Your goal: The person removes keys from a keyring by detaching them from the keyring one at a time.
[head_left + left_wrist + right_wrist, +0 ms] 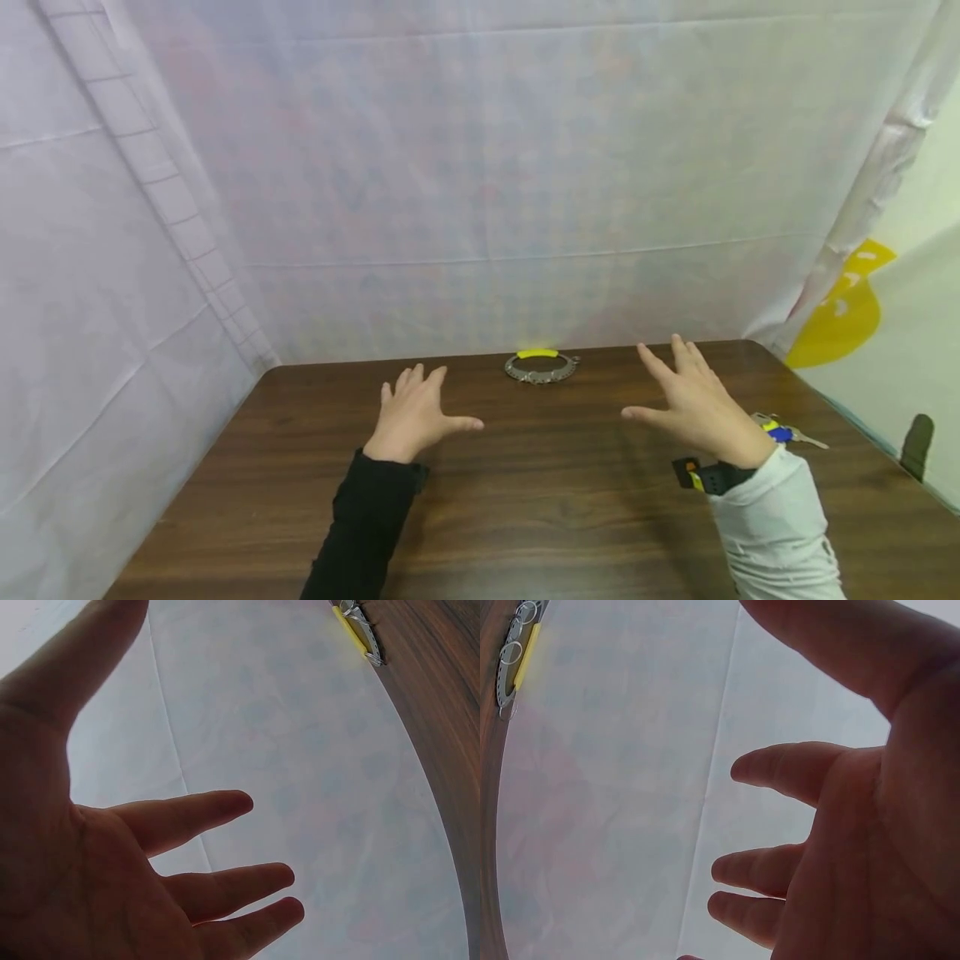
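Observation:
Both hands hover over a brown wooden table with fingers spread and nothing in them. My left hand (415, 417) is left of centre, thumb pointing right. On the other side my right hand (697, 404) has its thumb pointing left. Between and beyond them, at the table's far edge, lies a metal ring (542, 369) with a yellow grip and small rings along it; it also shows in the left wrist view and the right wrist view. Beside the right wrist lie keys (787, 433) with a blue and yellow part, partly hidden by the arm.
A white cloth (487, 183) hangs behind the table (262, 500), and another white sheet (97, 275) covers the left side. At the right is a pale surface with a yellow printed shape (843, 321). A black band with a small device (708, 477) is on the right wrist.

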Tool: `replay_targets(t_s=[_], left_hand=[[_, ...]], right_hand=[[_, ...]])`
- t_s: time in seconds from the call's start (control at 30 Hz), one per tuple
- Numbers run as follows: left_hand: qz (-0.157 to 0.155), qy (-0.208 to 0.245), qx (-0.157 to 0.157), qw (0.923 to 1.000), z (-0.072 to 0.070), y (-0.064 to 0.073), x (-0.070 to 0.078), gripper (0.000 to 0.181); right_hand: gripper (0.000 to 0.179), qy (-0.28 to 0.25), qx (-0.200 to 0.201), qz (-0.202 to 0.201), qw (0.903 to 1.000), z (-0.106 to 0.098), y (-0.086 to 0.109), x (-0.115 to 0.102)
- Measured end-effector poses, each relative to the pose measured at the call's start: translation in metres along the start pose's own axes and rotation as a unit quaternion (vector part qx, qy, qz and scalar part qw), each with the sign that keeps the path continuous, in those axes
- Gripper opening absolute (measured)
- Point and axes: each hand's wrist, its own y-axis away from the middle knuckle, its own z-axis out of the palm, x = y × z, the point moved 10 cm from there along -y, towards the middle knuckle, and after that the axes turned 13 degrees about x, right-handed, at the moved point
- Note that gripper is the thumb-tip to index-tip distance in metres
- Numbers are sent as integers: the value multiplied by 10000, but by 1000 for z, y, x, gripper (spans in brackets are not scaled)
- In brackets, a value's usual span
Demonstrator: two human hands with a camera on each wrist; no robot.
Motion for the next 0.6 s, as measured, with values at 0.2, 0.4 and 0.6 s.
replay_targets(t_s=[0.2, 0.4, 0.6], left_hand=[[16, 4, 20, 10000, -2, 2, 3, 101], [62, -85, -12, 9999, -4, 5, 6, 100], [56, -121, -49, 9999, -2, 9, 3, 98]], right_hand=[[94, -15, 0, -27, 10000, -2, 4, 0], [92, -72, 4, -56, 10000, 1, 5, -1], [90, -134, -157, -52, 9998, 11, 1, -3]])
